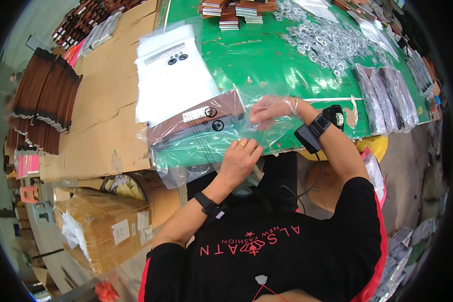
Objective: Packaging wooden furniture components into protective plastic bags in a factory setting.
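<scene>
Clear plastic bag (183,175) lies at the near edge of the green table (246,60), its lower part hanging over that edge. Inside its outline we see a brown board (186,126) lying at a slant, with a white label and round black marks over it. We find the left hand (240,160) at the bag's near side, fingers curled inward; we cannot tell whether they pinch the film. The right hand (272,111) has bent fingers drawn together with film across them; its grip we cannot tell either. Beyond the board we note a stack of white sheets (173,83); farther right, a heap of clear rings (322,45) and wrapped bundles (387,98). Flattened cardboard (98,95) lies to the left.
</scene>
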